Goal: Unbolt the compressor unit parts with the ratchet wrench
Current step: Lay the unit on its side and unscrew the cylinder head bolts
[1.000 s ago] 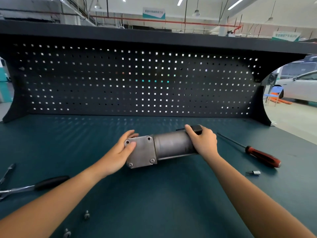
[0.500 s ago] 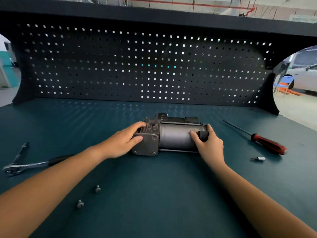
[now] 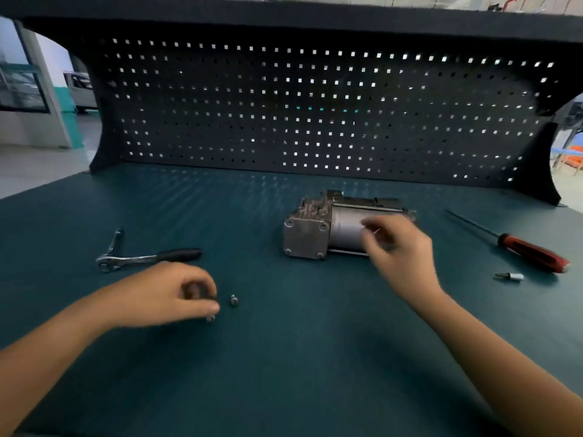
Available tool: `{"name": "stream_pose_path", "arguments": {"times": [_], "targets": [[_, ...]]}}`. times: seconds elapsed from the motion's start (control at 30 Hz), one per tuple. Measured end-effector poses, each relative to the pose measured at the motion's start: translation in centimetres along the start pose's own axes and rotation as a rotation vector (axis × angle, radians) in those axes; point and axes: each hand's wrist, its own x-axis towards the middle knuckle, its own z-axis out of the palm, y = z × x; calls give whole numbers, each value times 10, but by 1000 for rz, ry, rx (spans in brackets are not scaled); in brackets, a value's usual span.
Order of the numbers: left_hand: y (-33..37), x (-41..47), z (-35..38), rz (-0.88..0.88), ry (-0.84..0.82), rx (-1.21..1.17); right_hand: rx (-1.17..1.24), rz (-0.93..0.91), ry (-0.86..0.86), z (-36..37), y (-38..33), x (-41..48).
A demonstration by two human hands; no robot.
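The grey compressor unit [image 3: 315,231] lies on its side on the green bench top [image 3: 299,357], its square end plate facing left. My right hand [image 3: 400,250] is blurred just in front of its cylinder, fingers apart, holding nothing. The ratchet wrench [image 3: 142,258] with a black handle lies untouched at the left. Two loose bolts sit in front of it. My left hand [image 3: 167,294] is curled with its fingertips over the nearer bolt [image 3: 210,317]; whether it grips that bolt is unclear. The other bolt [image 3: 233,300] lies just to the right, untouched.
A red-handled screwdriver [image 3: 530,253] lies at the right, with a small bit [image 3: 509,275] in front of it. A short metal bar [image 3: 114,239] rests beside the ratchet head. A black pegboard [image 3: 315,105] with a shelf above closes off the bench's back.
Both hands have come off the compressor, which now rests on the bench. My left hand moved left and down to the loose bolts; my right hand pulled back slightly. The camera tilted down.
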Motion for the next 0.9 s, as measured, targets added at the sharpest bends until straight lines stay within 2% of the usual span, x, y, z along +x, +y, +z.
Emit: {"name": "stream_pose_path", "arguments": {"times": [0.07,0.13,0.27,0.37,0.53,0.73,0.9], "targets": [[2,-13,12,16,-30,74,15,-103,-328,15,-30,-7],[3,-16,19,44,8,103,18,-122,-609,39,-53,-17],[0,-12,25,81,110,142,-22,-149,-872,85,-83,-27],[-5,-6,27,100,131,154,-34,-191,-884,100,-93,-26],[-12,13,26,141,159,162,-102,-118,-841,93,-71,-22],[-6,40,26,185,148,178,-221,104,-747,63,-21,-17],[-3,51,27,197,125,235,-39,372,-526,60,-10,-15]]}}
